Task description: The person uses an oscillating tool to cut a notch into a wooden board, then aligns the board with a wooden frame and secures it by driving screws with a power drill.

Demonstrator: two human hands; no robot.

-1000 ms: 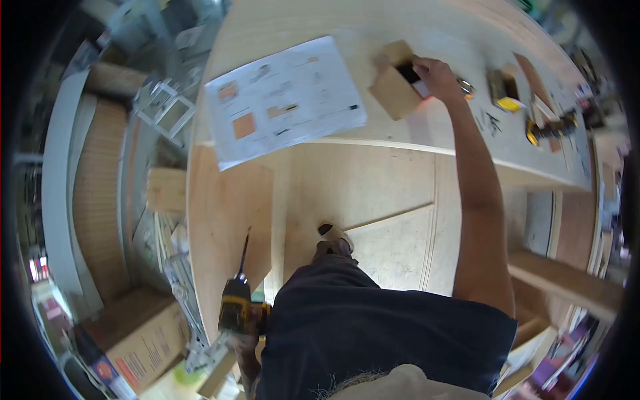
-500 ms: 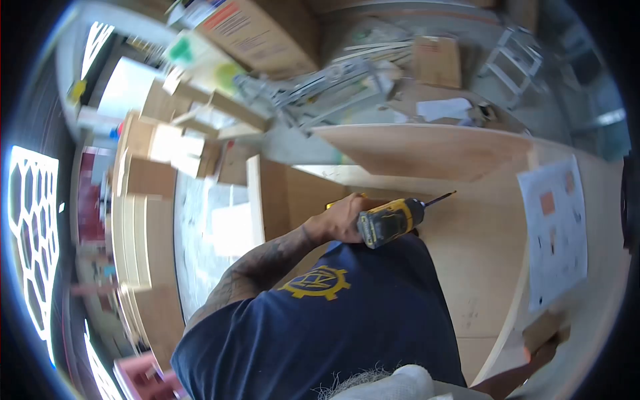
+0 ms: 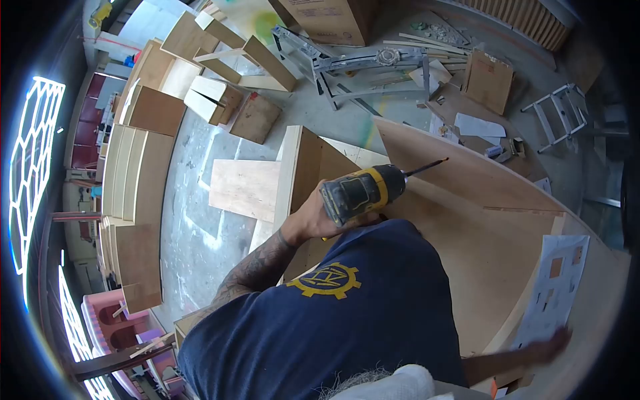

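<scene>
My left hand [image 3: 312, 212] is wrapped round a yellow-and-black cordless drill [image 3: 360, 193], close in front of my chest. A long, thin bit [image 3: 427, 167] sticks out of the drill and points up and to the right, touching nothing that I can see. On the right, my right hand [image 3: 550, 347] is stretched out beside the lower edge of a printed paper sheet [image 3: 557, 283]. That hand is smeared by motion, so its fingers cannot be made out. The sheet lies along the edge of a large plywood box [image 3: 493, 267] that I lean over.
A thin plywood panel [image 3: 460, 160] rises along the box's far side. Behind it are a metal folding stand [image 3: 370, 60], a cardboard box [image 3: 489, 81] and a small stepladder [image 3: 559, 117]. Wooden cabinets [image 3: 137, 177] line the left, beyond a paint-marked floor [image 3: 183, 247].
The view has shifted, showing more floor on the left. The drill now sits further left and higher in view. My right hand has come up from low inside the box edge to beside the sheet.
</scene>
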